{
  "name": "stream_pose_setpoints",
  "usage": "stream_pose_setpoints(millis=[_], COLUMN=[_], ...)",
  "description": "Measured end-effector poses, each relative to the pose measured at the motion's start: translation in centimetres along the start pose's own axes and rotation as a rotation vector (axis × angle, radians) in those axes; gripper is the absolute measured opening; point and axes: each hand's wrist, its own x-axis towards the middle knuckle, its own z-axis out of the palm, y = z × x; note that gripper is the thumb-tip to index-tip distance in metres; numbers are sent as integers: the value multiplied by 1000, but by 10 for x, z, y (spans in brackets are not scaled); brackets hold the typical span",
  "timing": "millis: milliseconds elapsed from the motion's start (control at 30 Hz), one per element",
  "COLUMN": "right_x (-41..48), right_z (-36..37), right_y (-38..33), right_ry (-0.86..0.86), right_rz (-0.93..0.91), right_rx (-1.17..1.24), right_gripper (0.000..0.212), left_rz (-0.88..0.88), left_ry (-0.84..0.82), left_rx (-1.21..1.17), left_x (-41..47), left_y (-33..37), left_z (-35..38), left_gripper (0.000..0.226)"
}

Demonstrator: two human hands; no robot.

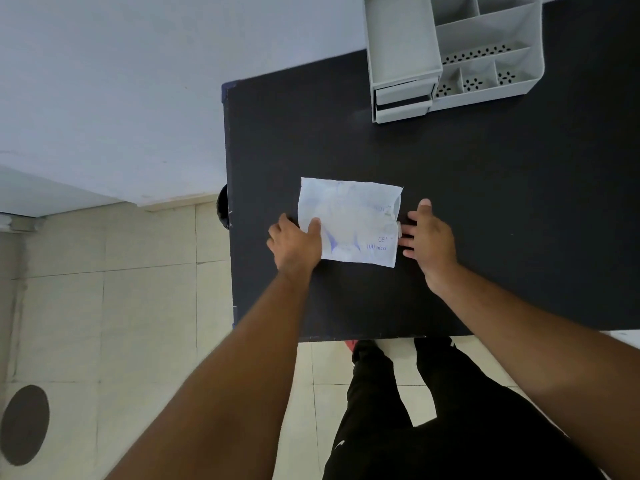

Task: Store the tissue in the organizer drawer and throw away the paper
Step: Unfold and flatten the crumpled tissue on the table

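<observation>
A white paper packet (351,221) with blue print lies flat on the black table (485,202). My left hand (296,242) rests on the packet's left edge, thumb on top of the paper, fingers at its side. My right hand (427,237) lies flat on the table at the packet's right edge, fingers spread and touching the paper's side. A grey desk organizer (453,50) stands at the table's far right, with two small drawers (403,100) at its front left, both slightly pulled out. No loose tissue is visible.
The table's left edge runs near my left hand, with tiled floor (104,306) below. A dark round object (223,206) pokes out beside that edge. A dark circular shape (24,424) sits on the floor at lower left. My legs stand at the near edge.
</observation>
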Motion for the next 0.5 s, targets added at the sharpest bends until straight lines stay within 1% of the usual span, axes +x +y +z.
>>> stream_pose_setpoints(millis=[33,133,200,267,333,433,500], right_x=[1,6,7,7,6,4,2], right_z=[-1,-5,-8,-8,-6,0,4], right_y=[0,1,1,1,-1,-6,-8], right_ry=[-1,-20,-48,-61,-63,-45,-34], right_rz=[7,19,9,6,11,34,42], right_rx=[6,-11,-30,-35,-38,-31,-39], right_gripper=[59,51,47,43,35,37,37], left_rz=[-8,7,13,44,81,122,170], left_ry=[-26,-98,-95,-51,-23,-16,-10], left_rx=[-36,-171,-190,-248,-328,-437,-454], left_x=[9,24,24,18,7,-11,-22], left_y=[0,4,3,3,5,13,19], left_z=[-3,-13,-18,-22,-27,-38,-44], left_gripper=[60,31,22,20,20,25,28])
